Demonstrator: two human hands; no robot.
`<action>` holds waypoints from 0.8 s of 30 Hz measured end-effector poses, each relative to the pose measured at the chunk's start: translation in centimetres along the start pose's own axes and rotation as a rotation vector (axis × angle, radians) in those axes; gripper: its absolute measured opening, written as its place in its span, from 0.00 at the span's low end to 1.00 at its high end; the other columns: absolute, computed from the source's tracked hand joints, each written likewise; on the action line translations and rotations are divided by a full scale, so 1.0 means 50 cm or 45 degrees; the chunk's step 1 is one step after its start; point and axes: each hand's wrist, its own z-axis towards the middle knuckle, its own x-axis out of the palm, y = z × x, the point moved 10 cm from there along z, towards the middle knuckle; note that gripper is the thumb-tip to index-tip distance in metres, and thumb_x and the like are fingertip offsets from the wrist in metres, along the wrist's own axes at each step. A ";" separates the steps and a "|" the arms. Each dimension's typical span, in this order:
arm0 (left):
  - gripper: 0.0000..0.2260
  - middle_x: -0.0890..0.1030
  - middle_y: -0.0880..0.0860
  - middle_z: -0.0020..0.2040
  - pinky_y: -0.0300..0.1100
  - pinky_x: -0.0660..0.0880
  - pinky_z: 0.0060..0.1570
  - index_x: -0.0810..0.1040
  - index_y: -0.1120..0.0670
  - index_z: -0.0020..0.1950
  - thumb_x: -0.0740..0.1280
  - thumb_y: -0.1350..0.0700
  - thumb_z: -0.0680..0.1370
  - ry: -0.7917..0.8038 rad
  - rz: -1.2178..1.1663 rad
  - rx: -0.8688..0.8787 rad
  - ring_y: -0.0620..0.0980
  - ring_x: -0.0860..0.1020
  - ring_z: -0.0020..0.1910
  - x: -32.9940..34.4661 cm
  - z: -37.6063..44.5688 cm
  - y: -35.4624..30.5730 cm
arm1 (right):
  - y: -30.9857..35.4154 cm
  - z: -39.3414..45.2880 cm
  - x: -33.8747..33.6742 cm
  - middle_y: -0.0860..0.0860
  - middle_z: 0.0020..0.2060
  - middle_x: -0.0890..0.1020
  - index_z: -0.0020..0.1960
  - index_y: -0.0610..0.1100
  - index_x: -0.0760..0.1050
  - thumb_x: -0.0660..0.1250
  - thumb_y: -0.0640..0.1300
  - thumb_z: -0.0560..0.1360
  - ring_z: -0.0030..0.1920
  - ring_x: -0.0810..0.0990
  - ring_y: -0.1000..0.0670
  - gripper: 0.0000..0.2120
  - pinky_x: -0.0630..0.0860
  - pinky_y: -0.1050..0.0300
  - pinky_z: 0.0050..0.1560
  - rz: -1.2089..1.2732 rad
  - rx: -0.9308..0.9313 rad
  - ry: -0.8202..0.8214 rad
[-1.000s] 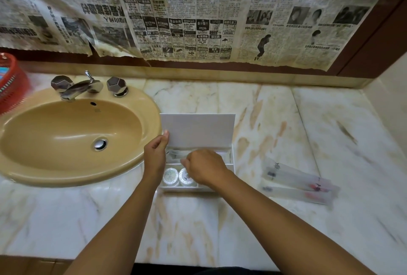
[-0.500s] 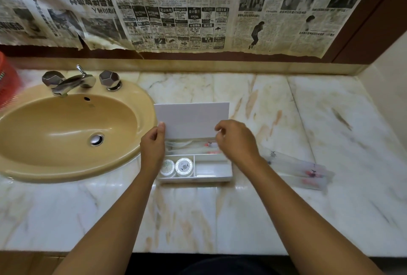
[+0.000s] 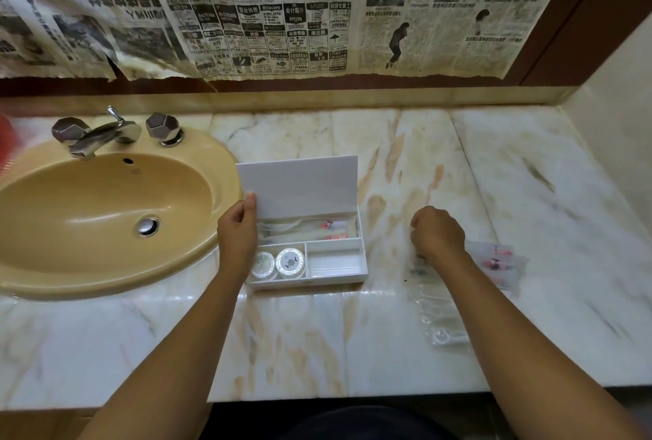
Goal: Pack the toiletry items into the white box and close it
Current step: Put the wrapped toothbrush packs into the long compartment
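1. The box (image 3: 306,256) sits on the bench (image 3: 282,341) with its lid (image 3: 298,185) standing upright. The left hand (image 3: 237,233) pinches the lid's left edge, thumb on the inner face, holding it up.
2. Just right of that grip, the long rear compartment holds clear-wrapped packets (image 3: 307,229) with red print. Directly beside the left knuckles, the near-left compartment holds two round tins (image 3: 278,263) side by side. The near-right compartment shows nothing inside.
3. The right hand (image 3: 437,236) is well right of the box, fingers curled down onto clear sachets (image 3: 494,259) lying on the bench. Blur hides the fingertips, so I cannot tell whether this grip has closed on one.
4. A further clear wrapper (image 3: 441,319) lies on the bench beneath the right forearm.
5. Handling, as a judgement: the sachets look light, thin and slippery, flexible film over a stiffer core. Pinching one at mid-length, thumb over fingers, should stop it drooping or sliding. The box looks like light rigid plastic that may skid on marble, so steadying the lid suits it.
6. Far left of both grips are the sink (image 3: 106,214) and tap (image 3: 102,134); newspaper (image 3: 317,9) covers the wall.
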 end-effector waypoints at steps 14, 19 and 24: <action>0.24 0.62 0.56 0.35 0.36 0.59 0.31 0.64 0.65 0.35 0.60 0.50 0.85 -0.014 0.044 0.045 0.45 0.60 0.32 0.001 -0.008 -0.021 | 0.016 0.014 0.015 0.45 0.54 0.79 0.56 0.44 0.77 0.62 0.34 0.73 0.52 0.79 0.43 0.14 0.76 0.55 0.50 -0.174 -0.029 0.116; 0.24 0.62 0.56 0.34 0.35 0.60 0.32 0.64 0.66 0.36 0.60 0.50 0.85 -0.007 0.036 0.033 0.45 0.61 0.33 0.003 -0.008 -0.019 | 0.033 0.015 0.021 0.43 0.50 0.80 0.50 0.41 0.79 0.61 0.33 0.73 0.49 0.79 0.41 0.11 0.72 0.56 0.43 -0.090 -0.070 0.060; 0.25 0.63 0.56 0.34 0.39 0.61 0.34 0.65 0.66 0.36 0.61 0.48 0.84 -0.010 0.036 0.029 0.47 0.62 0.34 0.002 -0.007 -0.016 | 0.009 0.023 -0.014 0.45 0.47 0.80 0.50 0.43 0.77 0.62 0.34 0.72 0.45 0.79 0.44 0.10 0.72 0.58 0.39 -0.121 0.019 0.039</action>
